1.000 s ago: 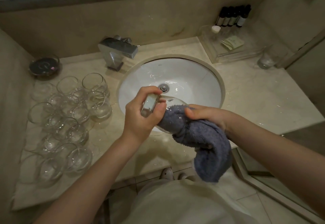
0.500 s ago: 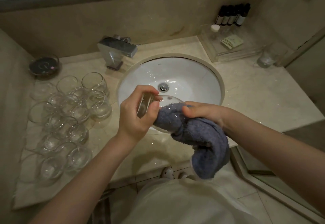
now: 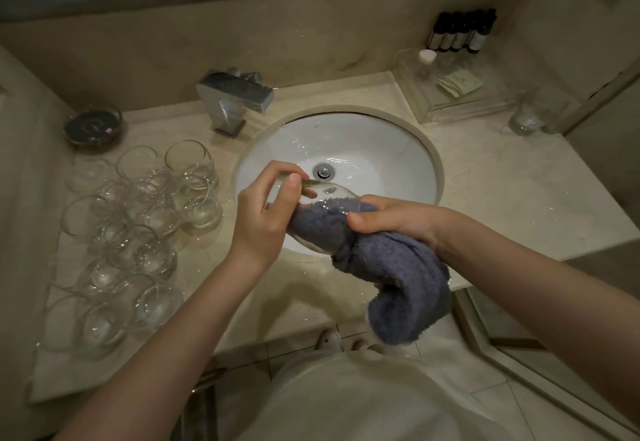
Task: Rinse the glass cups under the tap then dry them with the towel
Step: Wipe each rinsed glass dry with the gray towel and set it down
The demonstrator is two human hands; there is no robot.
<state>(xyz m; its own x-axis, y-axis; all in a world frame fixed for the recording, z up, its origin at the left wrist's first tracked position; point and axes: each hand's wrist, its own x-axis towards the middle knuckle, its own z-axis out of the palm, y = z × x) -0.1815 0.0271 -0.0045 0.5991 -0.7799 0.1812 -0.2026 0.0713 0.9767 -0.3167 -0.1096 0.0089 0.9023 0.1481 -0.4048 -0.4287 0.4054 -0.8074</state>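
A clear glass cup is held on its side above the front of a white round sink, its base toward 9 o'clock and its mouth toward 3 o'clock. The left hand grips the base end, fingers and thumb curled round it. A blue-grey towel is stuffed into the cup's mouth and wraps its lower side, the loose end drooping toward 5 o'clock past the counter's front edge. The right hand clutches the bunched towel against the cup, thumb on top, fingers closed under the cloth.

At 12 o'clock from the cup lies the sink's metal drain. A square chrome tap stands at 11 o'clock on the beige stone counter. A cluster of more glass cups crowds the counter at 9 o'clock; how many cannot be told. Beyond them, at 10 o'clock, sits a dark round dish. At 1 o'clock a clear tray holds small items, with dark bottles behind it and 1 more glass at 2 o'clock.
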